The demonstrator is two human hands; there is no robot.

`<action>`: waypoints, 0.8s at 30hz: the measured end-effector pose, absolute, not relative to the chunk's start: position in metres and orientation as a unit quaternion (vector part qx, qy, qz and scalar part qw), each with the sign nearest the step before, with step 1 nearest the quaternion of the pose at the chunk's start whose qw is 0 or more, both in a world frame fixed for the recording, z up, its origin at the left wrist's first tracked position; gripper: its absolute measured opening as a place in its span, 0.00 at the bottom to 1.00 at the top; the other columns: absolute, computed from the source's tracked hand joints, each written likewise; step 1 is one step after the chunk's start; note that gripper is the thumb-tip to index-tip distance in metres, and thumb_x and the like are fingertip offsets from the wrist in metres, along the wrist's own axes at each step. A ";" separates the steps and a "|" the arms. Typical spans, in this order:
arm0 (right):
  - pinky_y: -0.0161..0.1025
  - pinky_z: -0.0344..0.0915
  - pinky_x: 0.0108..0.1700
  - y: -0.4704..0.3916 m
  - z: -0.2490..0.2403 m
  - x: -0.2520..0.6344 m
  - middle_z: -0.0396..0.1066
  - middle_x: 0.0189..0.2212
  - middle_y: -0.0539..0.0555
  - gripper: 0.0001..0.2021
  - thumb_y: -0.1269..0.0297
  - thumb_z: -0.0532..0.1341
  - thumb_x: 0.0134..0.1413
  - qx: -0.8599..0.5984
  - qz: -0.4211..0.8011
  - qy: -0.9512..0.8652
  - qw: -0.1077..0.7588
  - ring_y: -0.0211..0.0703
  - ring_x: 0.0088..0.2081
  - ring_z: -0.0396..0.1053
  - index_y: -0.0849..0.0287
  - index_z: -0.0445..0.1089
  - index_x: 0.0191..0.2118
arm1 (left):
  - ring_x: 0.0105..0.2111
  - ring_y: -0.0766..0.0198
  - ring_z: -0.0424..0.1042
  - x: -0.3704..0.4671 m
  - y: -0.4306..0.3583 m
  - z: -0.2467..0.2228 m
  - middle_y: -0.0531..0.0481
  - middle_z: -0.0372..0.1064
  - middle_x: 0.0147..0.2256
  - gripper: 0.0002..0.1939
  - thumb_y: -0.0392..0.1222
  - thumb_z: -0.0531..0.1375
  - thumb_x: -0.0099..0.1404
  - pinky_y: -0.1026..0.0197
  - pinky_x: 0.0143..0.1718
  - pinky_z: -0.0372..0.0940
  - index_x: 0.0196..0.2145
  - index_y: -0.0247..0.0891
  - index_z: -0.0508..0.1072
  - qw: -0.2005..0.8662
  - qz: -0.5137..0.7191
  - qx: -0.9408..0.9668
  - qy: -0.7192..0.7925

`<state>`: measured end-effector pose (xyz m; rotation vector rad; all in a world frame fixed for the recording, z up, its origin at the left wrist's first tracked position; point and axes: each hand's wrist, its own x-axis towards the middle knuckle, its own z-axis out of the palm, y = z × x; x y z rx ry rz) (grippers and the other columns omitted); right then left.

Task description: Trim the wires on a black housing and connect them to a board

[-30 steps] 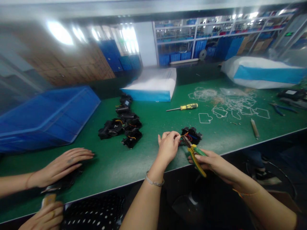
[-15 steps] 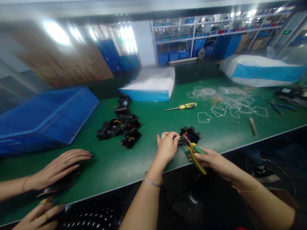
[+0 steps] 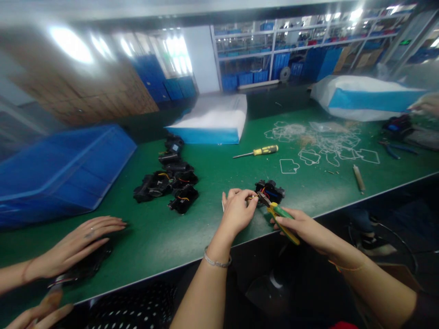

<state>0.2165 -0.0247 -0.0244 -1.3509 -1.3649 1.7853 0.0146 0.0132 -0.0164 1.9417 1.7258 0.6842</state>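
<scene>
Bench (image 3: 154, 237) is bearing wire-handling, apparently: left hand (image 3: 237, 208) pinching wires (image 3: 253, 197), right hand (image 3: 301, 225) gripping pliers (image 3: 272, 209) alongside; steadiness likely needed next.

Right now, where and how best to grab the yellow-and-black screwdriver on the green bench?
Probably by its thick yellow-and-black handle, from above and the right: it lies flat, handle end rightward, thin metal shaft pointing left.

On the worktop (image 3: 206, 173), a bin (image 3: 61, 169) sits left of some parts (image 3: 180, 179), and one more part (image 3: 273, 192) lies before a screwdriver (image 3: 265, 150), with a bag (image 3: 216, 119) behind its tip
</scene>
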 end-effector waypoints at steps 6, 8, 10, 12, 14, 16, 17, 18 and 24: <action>0.35 0.59 0.35 -0.020 -0.022 0.218 0.67 0.28 0.50 0.17 0.49 0.61 0.54 -0.506 0.612 -0.557 0.245 0.38 0.31 0.63 0.62 0.68 0.35 | 0.52 0.59 0.60 0.015 0.015 -0.019 0.51 0.70 0.41 0.10 0.47 0.55 0.65 0.35 0.62 0.37 0.41 0.51 0.74 0.214 0.245 0.709 0.625; 0.35 0.58 0.34 -0.019 -0.023 0.219 0.66 0.27 0.49 0.17 0.49 0.61 0.54 -0.506 0.609 -0.562 0.238 0.37 0.29 0.62 0.61 0.67 0.33 | 0.52 0.59 0.60 0.015 0.015 -0.019 0.50 0.70 0.42 0.10 0.46 0.54 0.66 0.36 0.62 0.37 0.41 0.51 0.74 0.210 0.241 0.710 0.628; 0.35 0.60 0.35 -0.017 -0.024 0.220 0.67 0.27 0.50 0.17 0.49 0.61 0.53 -0.505 0.621 -0.551 0.235 0.38 0.30 0.64 0.61 0.68 0.34 | 0.52 0.59 0.60 0.016 0.015 -0.019 0.50 0.70 0.42 0.10 0.46 0.54 0.66 0.37 0.62 0.38 0.42 0.51 0.74 0.206 0.237 0.711 0.629; 0.37 0.63 0.38 -0.015 -0.023 0.220 0.69 0.30 0.51 0.18 0.49 0.63 0.52 -0.502 0.639 -0.533 0.234 0.40 0.33 0.67 0.61 0.68 0.38 | 0.51 0.59 0.61 0.017 0.016 -0.018 0.51 0.71 0.42 0.10 0.45 0.53 0.66 0.38 0.62 0.40 0.42 0.51 0.74 0.203 0.238 0.713 0.627; 0.38 0.65 0.41 -0.013 -0.022 0.220 0.71 0.34 0.53 0.20 0.50 0.64 0.50 -0.500 0.656 -0.515 0.234 0.44 0.39 0.70 0.60 0.68 0.42 | 0.51 0.60 0.61 0.017 0.016 -0.017 0.52 0.71 0.42 0.10 0.45 0.53 0.66 0.40 0.62 0.42 0.41 0.52 0.74 0.201 0.241 0.714 0.626; 0.39 0.66 0.41 -0.011 -0.021 0.221 0.72 0.37 0.54 0.22 0.50 0.65 0.49 -0.500 0.666 -0.502 0.235 0.46 0.42 0.71 0.59 0.67 0.45 | 0.51 0.60 0.61 0.017 0.017 -0.015 0.53 0.72 0.42 0.11 0.44 0.53 0.66 0.42 0.62 0.43 0.41 0.52 0.74 0.200 0.239 0.715 0.626; 0.39 0.67 0.41 -0.011 -0.021 0.221 0.72 0.37 0.55 0.22 0.51 0.65 0.49 -0.500 0.667 -0.500 0.234 0.46 0.43 0.71 0.59 0.67 0.46 | 0.51 0.60 0.61 0.017 0.017 -0.015 0.53 0.72 0.42 0.11 0.44 0.53 0.67 0.43 0.62 0.43 0.41 0.52 0.74 0.199 0.237 0.715 0.626; 0.39 0.67 0.41 -0.010 -0.021 0.222 0.72 0.36 0.54 0.22 0.51 0.65 0.49 -0.501 0.666 -0.502 0.231 0.46 0.42 0.71 0.59 0.67 0.45 | 0.51 0.60 0.61 0.017 0.017 -0.015 0.53 0.72 0.43 0.11 0.44 0.53 0.67 0.43 0.62 0.43 0.42 0.52 0.74 0.199 0.236 0.716 0.627; 0.36 0.65 0.36 -0.008 -0.019 0.223 0.71 0.31 0.53 0.18 0.51 0.63 0.52 -0.505 0.638 -0.540 0.214 0.39 0.32 0.68 0.60 0.67 0.42 | 0.51 0.60 0.61 0.017 0.017 -0.017 0.54 0.72 0.42 0.11 0.44 0.52 0.67 0.42 0.61 0.44 0.41 0.52 0.74 0.194 0.242 0.721 0.619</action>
